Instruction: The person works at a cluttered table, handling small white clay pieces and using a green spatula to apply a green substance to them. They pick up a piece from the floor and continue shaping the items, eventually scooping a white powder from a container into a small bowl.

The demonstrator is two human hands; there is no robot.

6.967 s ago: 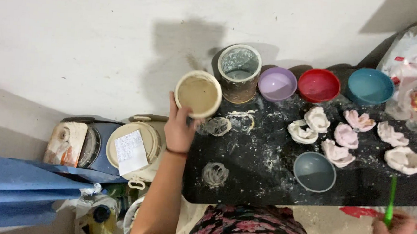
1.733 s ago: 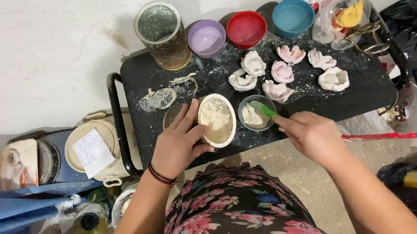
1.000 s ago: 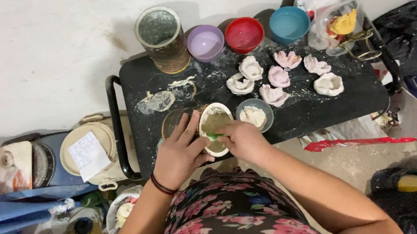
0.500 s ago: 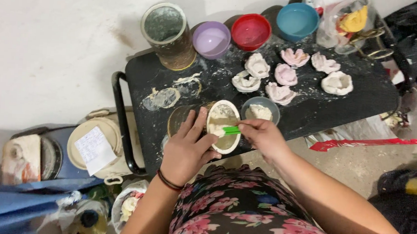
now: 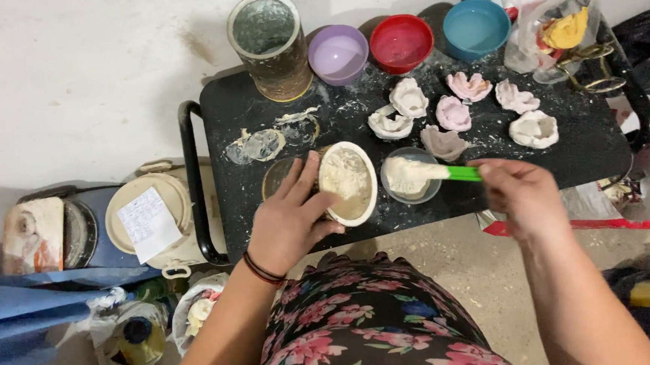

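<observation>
Head view, looking straight down on a low black bench (image 5: 567, 156) dusted with white powder. Left hand (image 5: 293, 218) at the near left edge, fingers wrapped around a white container (image 5: 347, 182) tipped toward the person, pale powder showing inside. Right hand (image 5: 523, 198) to the right of it, fingers pinched narrow on the handle of a green spoon (image 5: 457, 172) heaped with white powder, the loaded end hanging over a small grey bowl (image 5: 409, 176) just beside the container. Farther back, a cluster of white and pink flower-shaped plaster casts (image 5: 453, 114), then a row along the far edge: a tall glass jar (image 5: 269, 44), a purple bowl (image 5: 337, 53), a red bowl (image 5: 401, 43) and a blue bowl (image 5: 476, 28). Left of the bench, on the floor, a cream lidded tub (image 5: 150, 213) with a paper slip on top. Likely trouble from here: powder sliding off the heaped spoon onto the bench with any tilt or jolt of the wrist; more spilling from the tipped container, held close to the near edge; a nudge of the small bowl sending it toward that same edge; stray powder landing on the nearest casts.
</observation>
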